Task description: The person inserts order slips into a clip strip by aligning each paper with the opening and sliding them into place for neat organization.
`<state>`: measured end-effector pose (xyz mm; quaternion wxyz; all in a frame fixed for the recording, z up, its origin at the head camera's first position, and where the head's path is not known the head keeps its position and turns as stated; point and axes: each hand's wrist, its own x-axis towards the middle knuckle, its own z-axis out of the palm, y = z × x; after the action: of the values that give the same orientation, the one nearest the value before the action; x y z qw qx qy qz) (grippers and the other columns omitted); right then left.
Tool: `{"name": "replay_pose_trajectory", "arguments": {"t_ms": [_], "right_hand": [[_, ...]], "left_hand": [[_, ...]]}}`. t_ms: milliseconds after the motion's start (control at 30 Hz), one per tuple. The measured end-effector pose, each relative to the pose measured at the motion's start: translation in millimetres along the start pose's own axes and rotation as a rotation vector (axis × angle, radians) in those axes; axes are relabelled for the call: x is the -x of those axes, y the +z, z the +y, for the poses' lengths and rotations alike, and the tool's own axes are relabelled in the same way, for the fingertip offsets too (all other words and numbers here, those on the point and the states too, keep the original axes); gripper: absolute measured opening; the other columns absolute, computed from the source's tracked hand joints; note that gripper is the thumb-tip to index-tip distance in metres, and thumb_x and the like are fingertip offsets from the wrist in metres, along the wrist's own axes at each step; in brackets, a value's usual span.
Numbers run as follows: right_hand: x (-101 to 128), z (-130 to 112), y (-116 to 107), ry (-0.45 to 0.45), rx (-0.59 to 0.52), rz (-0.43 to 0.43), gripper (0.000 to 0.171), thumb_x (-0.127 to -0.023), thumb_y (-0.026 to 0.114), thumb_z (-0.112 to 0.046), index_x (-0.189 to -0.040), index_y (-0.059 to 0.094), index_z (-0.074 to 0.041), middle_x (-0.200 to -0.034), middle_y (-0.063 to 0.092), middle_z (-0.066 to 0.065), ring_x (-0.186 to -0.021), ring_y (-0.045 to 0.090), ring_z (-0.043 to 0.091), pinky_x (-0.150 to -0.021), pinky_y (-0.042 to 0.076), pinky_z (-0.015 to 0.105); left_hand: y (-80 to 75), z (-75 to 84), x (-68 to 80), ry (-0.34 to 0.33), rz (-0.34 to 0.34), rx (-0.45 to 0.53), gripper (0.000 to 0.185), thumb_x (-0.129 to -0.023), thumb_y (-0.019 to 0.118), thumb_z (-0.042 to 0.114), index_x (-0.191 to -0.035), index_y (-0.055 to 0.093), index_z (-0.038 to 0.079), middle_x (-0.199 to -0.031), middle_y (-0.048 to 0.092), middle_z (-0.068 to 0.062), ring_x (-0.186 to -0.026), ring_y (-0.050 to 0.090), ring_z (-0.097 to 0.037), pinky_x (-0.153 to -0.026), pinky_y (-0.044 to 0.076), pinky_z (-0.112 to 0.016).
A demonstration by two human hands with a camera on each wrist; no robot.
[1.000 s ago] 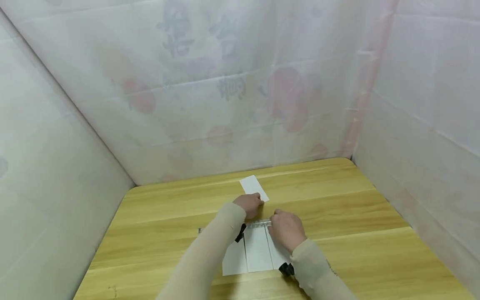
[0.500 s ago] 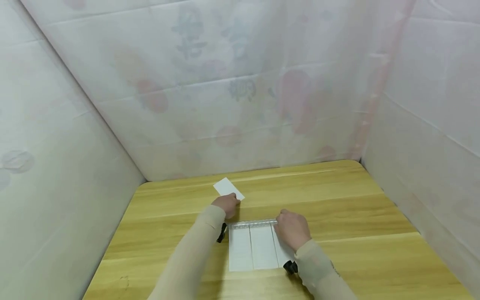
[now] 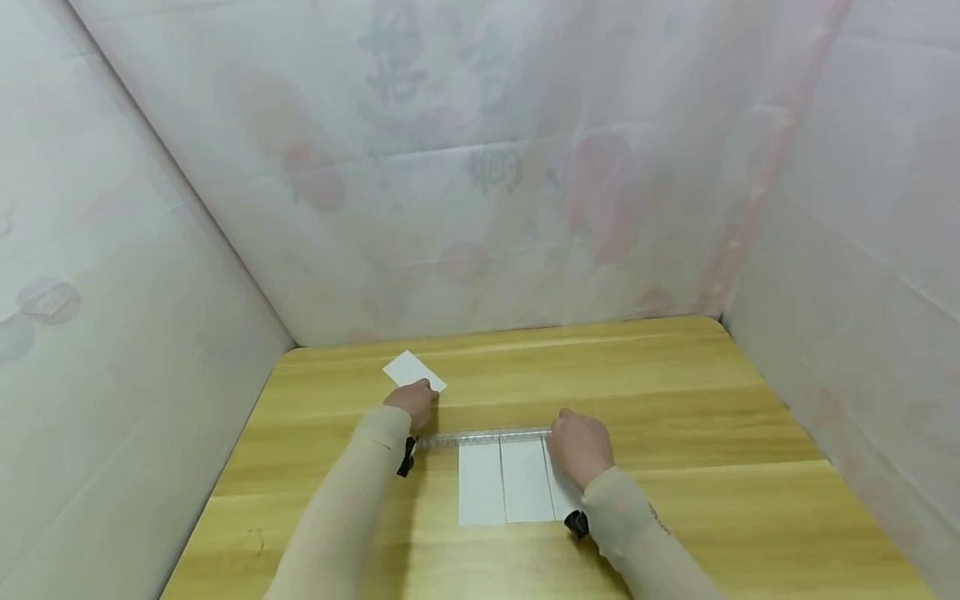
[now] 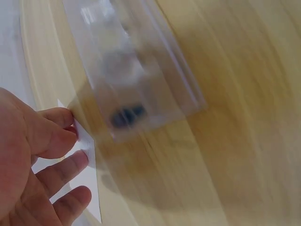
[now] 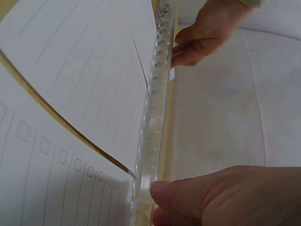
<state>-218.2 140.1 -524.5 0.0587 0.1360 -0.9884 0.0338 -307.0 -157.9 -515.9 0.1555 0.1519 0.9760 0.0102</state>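
Observation:
In the head view, my left hand (image 3: 411, 404) is at the far left of the table. Its thumb and fingers pinch the near end of a small white card (image 3: 410, 368). My right hand (image 3: 581, 444) pinches the edge of a long clear plastic strip (image 3: 480, 437) between thumb and finger. A row of rounded bumps runs along the strip (image 5: 155, 101) in the right wrist view. Below it, three white paper cards lie side by side: a left one (image 3: 481, 485), a middle one (image 3: 527, 483) and a right one (image 3: 561, 492), partly hidden by the hand. Ruled lines and little printed boxes show on them.
A wood-grain table (image 3: 337, 525) carries everything. Pale printed cloth (image 3: 480, 233) stands behind it and along both sides. Each wrist wears a black camera mount. Through the strip's end (image 4: 141, 94), a small dark blue spot shows in the left wrist view.
My left hand has moved left with the small card, off the row of paper cards, baring the strip's left part. My right hand stays at the strip. The head view has shifted slightly.

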Motion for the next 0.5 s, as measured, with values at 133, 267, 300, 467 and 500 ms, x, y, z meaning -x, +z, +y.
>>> {"name": "replay_pose_trajectory", "arguments": {"t_ms": [133, 267, 300, 467, 500], "right_hand": [[1, 2, -4, -0.003, 0.01, 0.009, 0.027, -0.087, 0.069, -0.025, -0.068, 0.066, -0.006, -0.07, 0.055, 0.003, -0.052, 0.048, 0.015, -0.045, 0.046, 0.033], [-1, 1, -5, -0.009, -0.003, 0.015, 0.025, -0.087, 0.069, -0.025, -0.069, 0.067, -0.007, -0.071, 0.055, 0.003, -0.054, 0.05, 0.016, -0.047, 0.048, 0.034], [-1, 1, -6, -0.013, -0.001, 0.019, 0.025, -0.087, 0.069, -0.024, -0.069, 0.067, -0.007, -0.071, 0.056, 0.003, -0.054, 0.05, 0.016, -0.047, 0.048, 0.034], [0, 6, -5, -0.02, 0.024, 0.031, 0.024, -0.086, 0.069, -0.024, -0.07, 0.067, -0.006, -0.072, 0.057, 0.004, -0.055, 0.051, 0.016, -0.048, 0.048, 0.034], [1, 7, -5, -0.017, 0.028, 0.026, 0.024, -0.087, 0.069, -0.024, -0.07, 0.068, -0.006, -0.073, 0.058, 0.004, -0.055, 0.051, 0.016, -0.048, 0.048, 0.033]], "left_hand": [[-2.1, -15.2, 6.4, -0.018, -0.002, 0.046, 0.044, -0.098, 0.04, -0.002, -0.138, 0.054, 0.01, -0.13, 0.051, -0.01, -0.104, 0.056, -0.022, -0.069, 0.042, -0.032], [-7.4, -32.5, 18.9, -0.03, -0.018, 0.067, 0.045, -0.097, 0.039, -0.004, -0.138, 0.053, 0.008, -0.131, 0.05, -0.012, -0.108, 0.055, -0.024, -0.071, 0.042, -0.033], [-8.6, -35.9, 22.5, -0.032, -0.021, 0.064, 0.045, -0.097, 0.038, -0.003, -0.138, 0.053, 0.007, -0.13, 0.05, -0.013, -0.11, 0.055, -0.025, -0.072, 0.043, -0.034], [-11.1, -43.3, 33.3, -0.037, -0.017, 0.042, 0.042, -0.098, 0.039, -0.001, -0.136, 0.055, 0.005, -0.13, 0.05, -0.015, -0.117, 0.052, -0.031, -0.087, 0.047, -0.04], [-10.3, -43.7, 35.1, -0.036, -0.017, 0.041, 0.041, -0.098, 0.039, 0.0, -0.136, 0.055, 0.005, -0.13, 0.051, -0.015, -0.117, 0.052, -0.031, -0.09, 0.047, -0.041]]}}
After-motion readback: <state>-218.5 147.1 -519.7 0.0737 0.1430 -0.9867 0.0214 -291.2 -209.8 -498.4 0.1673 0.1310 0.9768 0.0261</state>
